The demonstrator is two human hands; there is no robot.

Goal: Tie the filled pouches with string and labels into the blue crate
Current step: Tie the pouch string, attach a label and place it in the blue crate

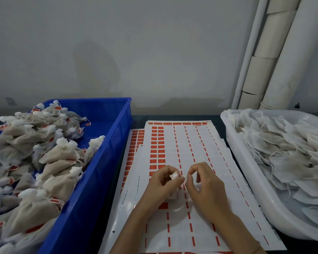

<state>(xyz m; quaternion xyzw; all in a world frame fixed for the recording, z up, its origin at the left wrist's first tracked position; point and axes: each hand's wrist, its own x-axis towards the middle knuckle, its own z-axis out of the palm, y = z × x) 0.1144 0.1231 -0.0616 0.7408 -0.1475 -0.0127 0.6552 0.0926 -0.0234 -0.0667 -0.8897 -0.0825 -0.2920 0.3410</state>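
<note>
Over the label sheets [193, 143], the left hand [162, 185] grips a small filled pouch [174, 176] by its gathered neck. The right hand [206, 187] pinches the string [186, 177] just beside it. To the left, the blue crate [117, 129] holds tied, labelled pouches [60, 153]. To the right, a white tub [234, 145] holds untied ones [283, 143]. White pipes [286, 52] stand against the wall.

I have the crate [106, 154] of tied pouches [59, 153] left, the tub [233, 142] of untied pouches [283, 153] right, sheets [191, 143] between them.
</note>
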